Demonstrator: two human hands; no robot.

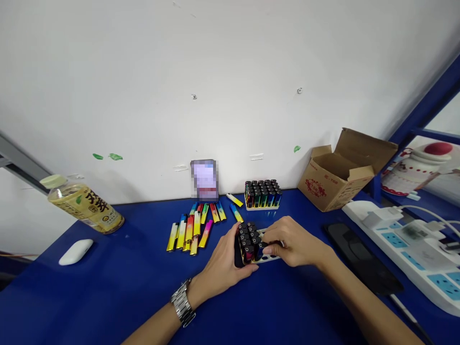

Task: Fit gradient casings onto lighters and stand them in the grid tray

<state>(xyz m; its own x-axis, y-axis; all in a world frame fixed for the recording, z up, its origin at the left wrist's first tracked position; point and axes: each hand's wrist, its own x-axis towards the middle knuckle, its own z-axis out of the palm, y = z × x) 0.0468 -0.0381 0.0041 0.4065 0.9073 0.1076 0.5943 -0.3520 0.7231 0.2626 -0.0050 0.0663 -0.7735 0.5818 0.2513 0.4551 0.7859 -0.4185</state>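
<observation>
A white holed rack (273,258) lies on the blue table, its left part filled with upright black-topped lighters (247,235). My left hand (223,261) is closed around the rack's left side, thumb along the near edge. Above the rack, my right hand (287,241) pinches a dark blue lighter (259,251) standing among the others. Whether that lighter is fully seated in its hole, I cannot tell. Some holes near my right fingers show bare, while the hand hides the rest. Left of the rack lies a loose pile of colourful gold-ended lighters (189,228).
A second rack of lighters (263,194) stands by the wall, near an open cardboard box (332,175). At right are a black phone (361,258) and a power strip (413,258). A drink bottle (86,206), white case (76,252) and propped blurred screen (205,179) stand elsewhere.
</observation>
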